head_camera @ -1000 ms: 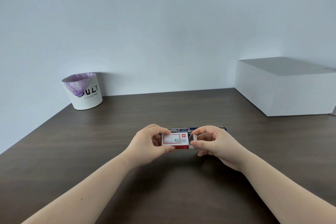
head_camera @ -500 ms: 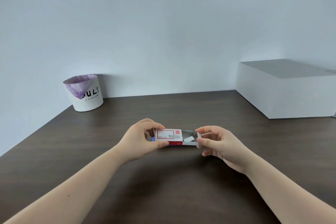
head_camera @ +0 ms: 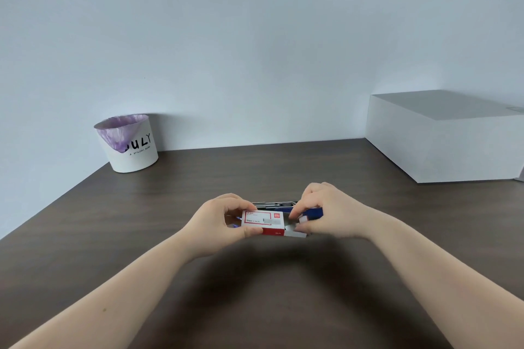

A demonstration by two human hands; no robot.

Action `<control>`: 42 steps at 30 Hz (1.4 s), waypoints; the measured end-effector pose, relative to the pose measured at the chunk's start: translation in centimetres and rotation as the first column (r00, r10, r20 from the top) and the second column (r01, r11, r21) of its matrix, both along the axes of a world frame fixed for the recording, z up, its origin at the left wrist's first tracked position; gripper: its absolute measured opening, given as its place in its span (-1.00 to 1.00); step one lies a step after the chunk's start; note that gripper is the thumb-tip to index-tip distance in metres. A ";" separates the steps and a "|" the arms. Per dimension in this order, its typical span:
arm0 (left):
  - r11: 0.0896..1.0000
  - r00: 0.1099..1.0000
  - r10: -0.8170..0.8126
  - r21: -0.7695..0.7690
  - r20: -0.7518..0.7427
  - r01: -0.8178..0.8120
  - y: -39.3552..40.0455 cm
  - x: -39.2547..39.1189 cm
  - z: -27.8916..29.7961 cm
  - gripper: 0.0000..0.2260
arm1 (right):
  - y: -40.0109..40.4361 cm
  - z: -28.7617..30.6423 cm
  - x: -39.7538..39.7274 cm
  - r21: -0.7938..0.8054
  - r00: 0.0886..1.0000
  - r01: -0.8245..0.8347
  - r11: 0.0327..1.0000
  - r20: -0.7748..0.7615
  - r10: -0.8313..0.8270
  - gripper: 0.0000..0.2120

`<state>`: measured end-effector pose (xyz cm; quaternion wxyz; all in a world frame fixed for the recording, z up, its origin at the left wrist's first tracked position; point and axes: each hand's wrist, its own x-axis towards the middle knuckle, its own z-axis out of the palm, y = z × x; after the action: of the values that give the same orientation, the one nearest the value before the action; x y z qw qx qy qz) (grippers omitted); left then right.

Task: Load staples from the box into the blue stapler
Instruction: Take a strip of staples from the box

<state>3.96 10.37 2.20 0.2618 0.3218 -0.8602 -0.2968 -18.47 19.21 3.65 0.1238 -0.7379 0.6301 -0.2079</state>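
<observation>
At far left, against the wall, a white bin (head_camera: pixel 129 146) lined with a purple bag is seen standing on the dark wooden surface (head_camera: pixel 85 235), well apart from the work. Toward the centre, the left hand (head_camera: pixel 218 225) is shown closed on the left end of the staple box (head_camera: pixel 262 222): the thumb is pressed to the near side and the fingers (head_camera: pixel 236 208) are curled over the far side, so that the red-and-white sleeve is held just above the surface. Immediately to the right, the grey inner tray (head_camera: pixel 296 232) is seen drawn partly out of the sleeve. The right hand (head_camera: pixel 329 211) is bent over this opening, its fingertips (head_camera: pixel 297 214) pinched together at or inside the tray; whether a strip of staples is actually gripped cannot be told, since the fingertips hide the contents. Behind the box, and mostly covered by both hands, the blue stapler (head_camera: pixel 313 212) is seen lying on the surface, with a strip of bright metal visible along its top; it appears to be open, though this is not certain. At far right a large white box (head_camera: pixel 442 136) is seen resting on the surface against the wall.

Progress may be judged as early to middle: the box has been opened, whereas the removal of a staple strip, its placing in the stapler's channel and the closing of the stapler are still to be done.
</observation>
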 end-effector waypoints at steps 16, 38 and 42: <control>0.982 0.980 0.151 0.134 -0.127 -0.134 -0.6 0.7 -1.6 -0.75 | -0.5 -1.6 0.4 -0.071 0.715 0.347 0.935 0.666 -0.214 -0.91; 0.986 0.981 0.150 0.085 -0.119 -0.140 -0.4 -0.7 -2.9 -0.73 | -0.5 -2.6 1.1 0.292 0.458 0.243 0.925 0.806 -0.375 -0.85; 0.989 0.985 0.137 0.079 -0.105 -0.129 -0.4 -0.8 -3.1 -0.71 | -0.6 -2.9 1.3 0.286 0.495 0.252 0.924 0.783 -0.377 -0.81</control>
<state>3.19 9.96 -0.93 0.3162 0.3709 -0.8098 -0.3265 -17.13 18.65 0.75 0.4132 -0.4153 0.6336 -0.5053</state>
